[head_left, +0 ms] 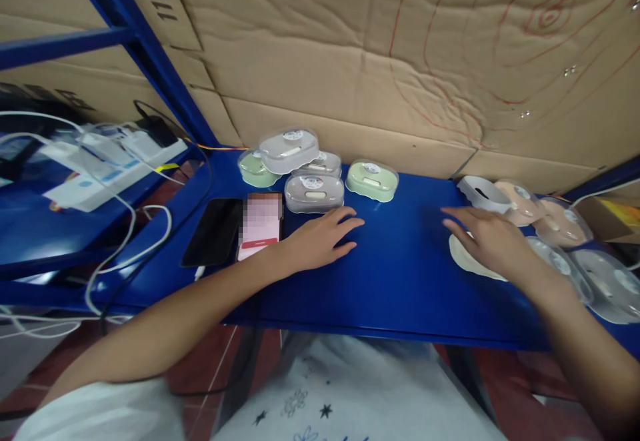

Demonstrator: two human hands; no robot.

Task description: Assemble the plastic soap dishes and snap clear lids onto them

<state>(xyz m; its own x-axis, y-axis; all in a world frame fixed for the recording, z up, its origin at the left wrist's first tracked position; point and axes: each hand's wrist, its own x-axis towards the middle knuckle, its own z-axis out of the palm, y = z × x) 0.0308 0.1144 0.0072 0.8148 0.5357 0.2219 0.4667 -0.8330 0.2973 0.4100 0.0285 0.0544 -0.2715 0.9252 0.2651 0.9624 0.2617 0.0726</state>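
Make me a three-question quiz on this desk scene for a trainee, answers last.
1. True or false: the right hand is closed around a phone.
2. What lies just left of the lit phone: A, scissors; B, a black slab; or C, a roll of tape?
3. How many green lidded boxes stand along the far edge of the blue table?

Key: 1. False; its thumb and fingers are apart. 2. B. 3. Two.

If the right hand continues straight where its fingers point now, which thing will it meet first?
Most likely the green box standing alone, across the table; the right hand's height is hard to judge, so it might pass above.
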